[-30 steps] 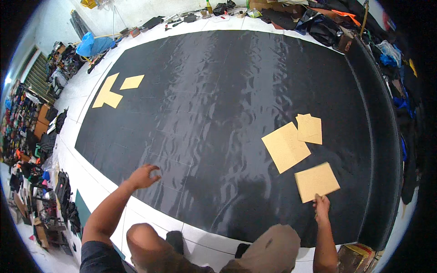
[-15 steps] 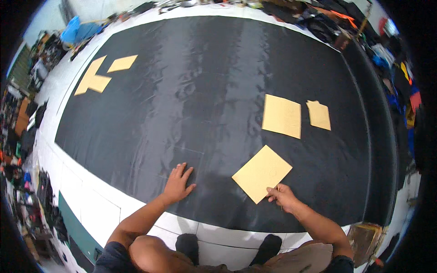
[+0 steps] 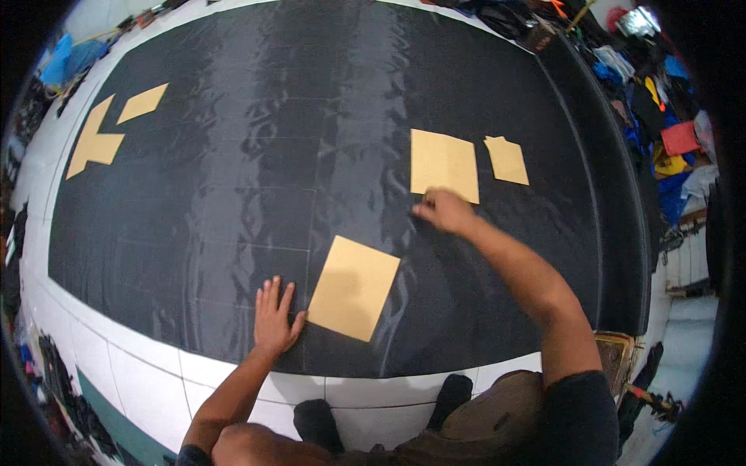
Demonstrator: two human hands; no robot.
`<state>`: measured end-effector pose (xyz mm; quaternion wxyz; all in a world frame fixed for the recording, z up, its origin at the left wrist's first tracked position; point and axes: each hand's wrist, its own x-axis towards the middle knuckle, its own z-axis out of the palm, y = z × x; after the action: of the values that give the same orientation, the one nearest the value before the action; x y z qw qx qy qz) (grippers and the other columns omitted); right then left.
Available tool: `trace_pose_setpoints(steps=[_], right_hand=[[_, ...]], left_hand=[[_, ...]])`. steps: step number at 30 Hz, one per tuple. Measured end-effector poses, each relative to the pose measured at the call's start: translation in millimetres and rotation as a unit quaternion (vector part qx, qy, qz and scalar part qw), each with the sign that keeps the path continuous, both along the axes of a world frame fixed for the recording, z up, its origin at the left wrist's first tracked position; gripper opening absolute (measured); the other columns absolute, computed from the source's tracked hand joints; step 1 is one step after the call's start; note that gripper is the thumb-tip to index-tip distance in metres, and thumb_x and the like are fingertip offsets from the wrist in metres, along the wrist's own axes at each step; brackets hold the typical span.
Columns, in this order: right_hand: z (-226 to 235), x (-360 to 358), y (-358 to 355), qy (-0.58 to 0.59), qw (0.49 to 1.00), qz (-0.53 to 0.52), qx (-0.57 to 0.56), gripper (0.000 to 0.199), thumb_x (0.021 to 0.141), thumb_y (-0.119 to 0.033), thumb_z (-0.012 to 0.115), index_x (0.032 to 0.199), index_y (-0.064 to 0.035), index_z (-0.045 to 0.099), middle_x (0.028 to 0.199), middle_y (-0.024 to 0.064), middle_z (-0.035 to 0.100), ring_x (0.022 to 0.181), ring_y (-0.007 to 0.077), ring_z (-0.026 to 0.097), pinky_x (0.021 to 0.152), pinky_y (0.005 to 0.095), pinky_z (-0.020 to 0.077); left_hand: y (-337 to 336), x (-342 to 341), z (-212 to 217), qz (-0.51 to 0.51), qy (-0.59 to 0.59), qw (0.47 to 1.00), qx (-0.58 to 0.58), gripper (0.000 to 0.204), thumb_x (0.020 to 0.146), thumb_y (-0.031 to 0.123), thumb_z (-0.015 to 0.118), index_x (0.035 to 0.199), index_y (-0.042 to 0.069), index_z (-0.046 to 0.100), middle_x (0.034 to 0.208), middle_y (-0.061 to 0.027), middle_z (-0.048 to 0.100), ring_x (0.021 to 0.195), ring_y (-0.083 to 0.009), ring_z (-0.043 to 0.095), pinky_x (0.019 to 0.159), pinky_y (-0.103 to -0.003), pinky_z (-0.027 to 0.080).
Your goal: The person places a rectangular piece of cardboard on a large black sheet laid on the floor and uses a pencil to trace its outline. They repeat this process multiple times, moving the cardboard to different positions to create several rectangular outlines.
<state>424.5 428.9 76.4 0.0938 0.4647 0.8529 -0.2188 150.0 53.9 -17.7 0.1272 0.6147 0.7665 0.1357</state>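
Observation:
A wide sheet of black, shiny material (image 3: pixel 155 225) lies spread on the floor in front of me. My left hand (image 3: pixel 275 318) rests on it with the fingers stretched out, thumb close to the left corner of a tan card square (image 3: pixel 354 289). Farther off, my right hand (image 3: pixel 446 210) is closed over the lower edge of a larger tan card piece (image 3: pixel 444 159). Its fingers are pinched together, and what they hold is hidden. A smaller notched card piece (image 3: pixel 508 161) lies just right of that one.
More tan card pieces (image 3: pixel 143 103) lie at the far left of the sheet. Along the right runs a thick black roll or fold (image 3: pixel 614 194). Piled bags and cloths (image 3: pixel 676 140) crowd the right side. White floor tiles (image 3: pixel 350 392) border the near edge, by my feet.
The near card square has shifted left and turned, closer to my left hand. My right hand has left it and reached forward to the larger card. The whole view has shifted slightly.

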Motion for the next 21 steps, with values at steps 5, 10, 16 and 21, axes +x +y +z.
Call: trace_pose_setpoints(steps=[5,10,16,21], right_hand=[[-9,28,105,-0.07,0.976,-0.095,0.184,0.074,0.089,-0.063,0.064,0.137,-0.0074,0.057,0.143,0.0203,0.053,0.126,0.0388,0.058,0.101,0.0479,0.051],[-46,53,151,-0.056,0.963,-0.167,0.205,0.114,0.073,-0.087,0.061,0.151,-0.0048,0.045,0.157,0.0261,0.038,0.143,0.0429,0.041,0.115,0.0536,0.0378],[-57,112,142,-0.099,0.95,-0.27,0.118,0.115,0.077,-0.088,0.054,0.163,-0.0189,0.023,0.164,0.0245,0.025,0.149,0.0454,0.029,0.118,0.0605,0.0296],[-43,171,100,-0.109,0.953,-0.249,0.137,0.099,0.086,-0.072,0.061,0.162,-0.0179,0.027,0.162,0.028,0.028,0.149,0.0433,0.029,0.117,0.0536,0.0338]], left_hand=[[7,10,5,-0.005,-0.014,1.0,-0.013,0.071,0.091,0.033,0.068,0.151,0.005,0.043,0.163,-0.0255,0.027,0.152,-0.0454,0.022,0.123,-0.058,0.016],[3,5,0,0.005,0.006,1.0,0.001,0.071,0.089,0.039,0.07,0.149,0.009,0.048,0.161,-0.0246,0.032,0.15,-0.0457,0.027,0.122,-0.058,0.02],[0,-2,4,0.002,0.013,1.0,-0.023,0.071,0.091,0.045,0.066,0.15,0.01,0.047,0.16,-0.0251,0.033,0.149,-0.0455,0.029,0.121,-0.057,0.023],[3,-1,15,-0.006,0.014,0.999,-0.036,0.071,0.094,0.049,0.06,0.152,0.011,0.044,0.161,-0.0244,0.031,0.15,-0.0434,0.028,0.123,-0.056,0.02]])
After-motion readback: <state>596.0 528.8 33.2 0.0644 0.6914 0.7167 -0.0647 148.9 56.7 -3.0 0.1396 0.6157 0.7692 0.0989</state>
